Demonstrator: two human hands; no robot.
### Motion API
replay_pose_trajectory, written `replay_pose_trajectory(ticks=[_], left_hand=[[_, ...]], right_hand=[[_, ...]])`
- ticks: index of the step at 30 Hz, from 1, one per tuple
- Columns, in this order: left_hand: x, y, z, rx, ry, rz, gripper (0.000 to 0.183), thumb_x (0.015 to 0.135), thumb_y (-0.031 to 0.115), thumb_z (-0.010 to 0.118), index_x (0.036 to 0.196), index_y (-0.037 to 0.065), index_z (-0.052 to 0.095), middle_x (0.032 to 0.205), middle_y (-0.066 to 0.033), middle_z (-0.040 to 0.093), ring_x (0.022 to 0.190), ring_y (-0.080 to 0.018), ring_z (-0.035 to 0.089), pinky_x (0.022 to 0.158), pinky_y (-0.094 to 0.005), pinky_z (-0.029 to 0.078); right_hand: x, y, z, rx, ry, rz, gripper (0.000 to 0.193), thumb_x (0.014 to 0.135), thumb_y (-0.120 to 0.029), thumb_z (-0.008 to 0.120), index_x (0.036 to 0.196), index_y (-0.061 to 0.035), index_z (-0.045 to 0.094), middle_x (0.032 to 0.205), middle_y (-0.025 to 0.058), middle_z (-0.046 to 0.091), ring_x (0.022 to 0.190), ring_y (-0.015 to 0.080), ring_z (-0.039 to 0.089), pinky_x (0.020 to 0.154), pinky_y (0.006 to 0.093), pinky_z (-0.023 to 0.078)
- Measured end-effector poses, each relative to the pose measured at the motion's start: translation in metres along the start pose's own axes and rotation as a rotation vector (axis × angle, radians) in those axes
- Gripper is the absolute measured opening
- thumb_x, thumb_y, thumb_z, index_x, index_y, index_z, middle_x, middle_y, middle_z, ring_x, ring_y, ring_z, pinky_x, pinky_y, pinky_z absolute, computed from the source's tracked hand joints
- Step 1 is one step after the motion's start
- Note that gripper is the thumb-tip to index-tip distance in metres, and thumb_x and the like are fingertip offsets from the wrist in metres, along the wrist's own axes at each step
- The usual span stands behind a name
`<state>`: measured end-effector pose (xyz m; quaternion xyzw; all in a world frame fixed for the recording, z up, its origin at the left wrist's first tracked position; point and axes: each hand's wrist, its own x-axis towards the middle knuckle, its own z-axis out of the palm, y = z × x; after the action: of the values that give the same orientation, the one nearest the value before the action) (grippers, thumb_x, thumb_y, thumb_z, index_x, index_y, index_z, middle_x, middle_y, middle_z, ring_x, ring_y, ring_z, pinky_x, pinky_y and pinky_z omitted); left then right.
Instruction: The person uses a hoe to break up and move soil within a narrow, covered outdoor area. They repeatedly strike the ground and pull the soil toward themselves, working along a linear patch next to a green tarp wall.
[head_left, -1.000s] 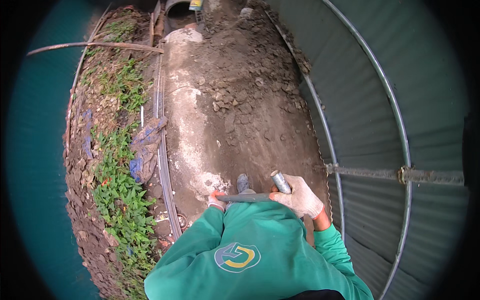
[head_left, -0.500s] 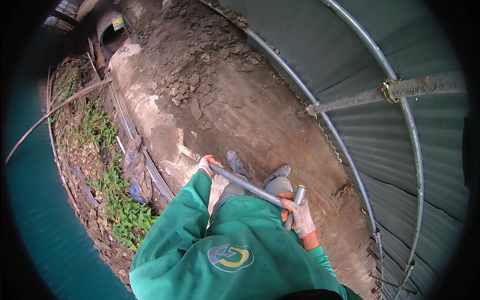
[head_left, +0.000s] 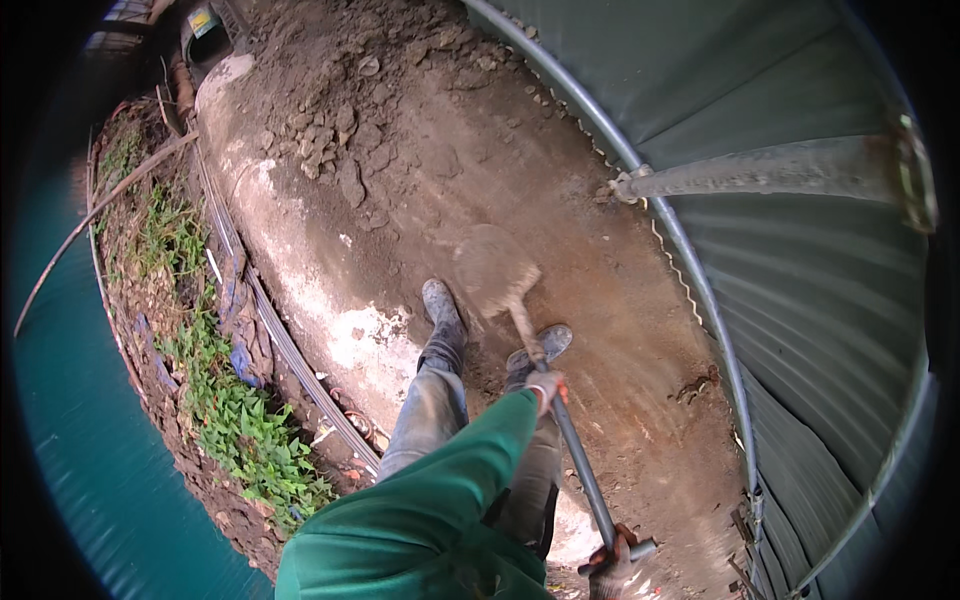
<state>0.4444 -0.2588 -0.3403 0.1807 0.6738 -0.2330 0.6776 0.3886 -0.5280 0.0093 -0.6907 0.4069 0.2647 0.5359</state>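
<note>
A shovel (head_left: pixel 577 440) slants down in front of me, its dirt-caked blade (head_left: pixel 490 265) slightly blurred and low over the brown ground just ahead of my boots. My left hand (head_left: pixel 545 388), in a pale glove with orange on it, is wrapped round the lower shaft near the blade's socket. The grey T-shaped handle at the shaft's upper end is gripped by my right hand (head_left: pixel 615 572), partly in shadow near the lower edge. My two muddy boots (head_left: pixel 445 310) stand apart on the dirt, with the blade between and beyond them.
Loose clods of soil (head_left: pixel 335 140) lie heaped ahead. On the left run long thin pipes (head_left: pixel 270 310), leafy green plants (head_left: pixel 240 430) and teal sheeting (head_left: pixel 70 430). A corrugated green wall (head_left: pixel 800 300) with metal pipe framing (head_left: pixel 690 270) curves along the right.
The shovel has swung from lying across my body to pointing forward, its blade now in view. My left hand moved right and forward; my right hand moved down toward the lower edge.
</note>
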Motion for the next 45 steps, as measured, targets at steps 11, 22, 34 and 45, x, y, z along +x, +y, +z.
replay_pose_trajectory(ticks=[11,22,34,45], left_hand=[[0.087,-0.028,0.004,0.051,-0.168,-0.200,0.021,0.098,0.025,0.065,0.092,0.006,0.059,0.070,-0.0100,0.064,0.062,-0.0269,0.067,0.057,-0.0426,0.058],[0.054,0.467,-0.270,0.000,-0.092,0.430,0.024,0.098,0.032,0.067,0.082,0.016,0.059,0.059,0.0038,0.054,0.047,-0.0110,0.055,0.043,-0.0292,0.047],[-0.082,0.414,-0.226,-0.257,-0.645,0.552,0.016,0.103,0.027,0.062,0.102,0.011,0.060,0.077,0.0022,0.055,0.062,-0.0126,0.054,0.058,-0.0346,0.052],[0.034,0.118,0.017,-0.212,-0.088,0.139,0.031,0.097,0.025,0.068,0.074,0.018,0.050,0.057,0.0050,0.046,0.045,-0.0112,0.045,0.044,-0.0311,0.046]], right_hand=[[0.013,0.048,0.017,-0.315,0.076,0.166,0.061,0.098,-0.059,0.057,0.137,-0.0118,0.053,0.071,0.0065,0.053,0.046,0.0203,0.052,0.035,0.0337,0.042],[-0.025,0.032,0.526,-0.167,-0.637,-0.354,0.038,0.092,-0.009,0.072,0.129,-0.0075,0.065,0.120,0.0184,0.063,0.081,0.0236,0.069,0.064,0.0331,0.057],[0.031,0.072,0.394,-0.316,-0.641,-0.779,0.059,0.087,-0.011,0.078,0.142,-0.0085,0.057,0.126,0.0180,0.066,0.088,0.0274,0.070,0.076,0.0337,0.059],[0.065,0.047,0.094,0.276,0.077,0.074,0.032,0.098,-0.029,0.068,0.115,-0.0016,0.066,0.077,0.0074,0.064,0.047,0.0137,0.055,0.043,0.0282,0.044]])
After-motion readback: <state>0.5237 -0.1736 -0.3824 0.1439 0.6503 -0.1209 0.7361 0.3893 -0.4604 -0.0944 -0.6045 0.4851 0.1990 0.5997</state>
